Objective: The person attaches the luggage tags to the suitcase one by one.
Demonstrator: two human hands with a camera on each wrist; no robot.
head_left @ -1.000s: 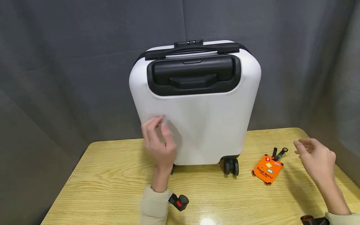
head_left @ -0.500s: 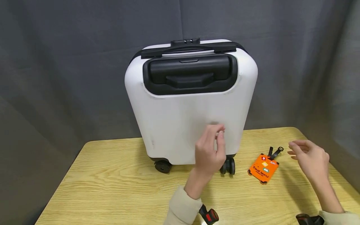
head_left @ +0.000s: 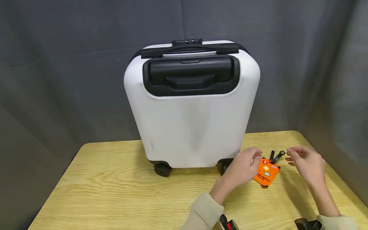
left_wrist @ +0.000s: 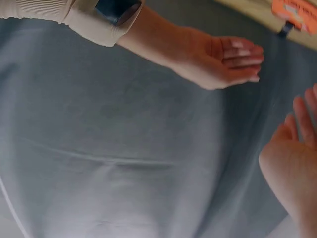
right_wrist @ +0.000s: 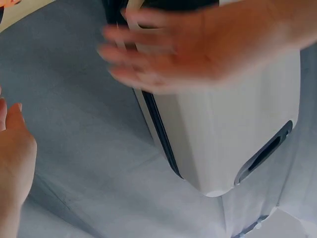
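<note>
An orange luggage tag [head_left: 267,174] with a black strap [head_left: 278,156] lies on the wooden table [head_left: 115,191], right of an upright white suitcase [head_left: 189,127]. My left hand [head_left: 254,157] hovers at the tag's left edge with loosely bent fingers; whether it touches the tag I cannot tell. To the right of the tag, my right hand [head_left: 291,156] hangs relaxed above the table and holds nothing. In the left wrist view the right hand [left_wrist: 233,57] shows open, with the tag [left_wrist: 297,10] at the top corner. The right wrist view has the left hand [right_wrist: 188,49] blurred before the suitcase [right_wrist: 223,129].
The suitcase has a black top handle [head_left: 189,49], a recessed black pull handle [head_left: 191,76] and black wheels [head_left: 161,169]. A grey curtain [head_left: 72,64] hangs behind the table. The table's right edge [head_left: 342,179] lies close to my right hand.
My left hand has swept from the suitcase's front left, across it, down to the tag. The right hand drifted slightly left. The view shifted a little.
</note>
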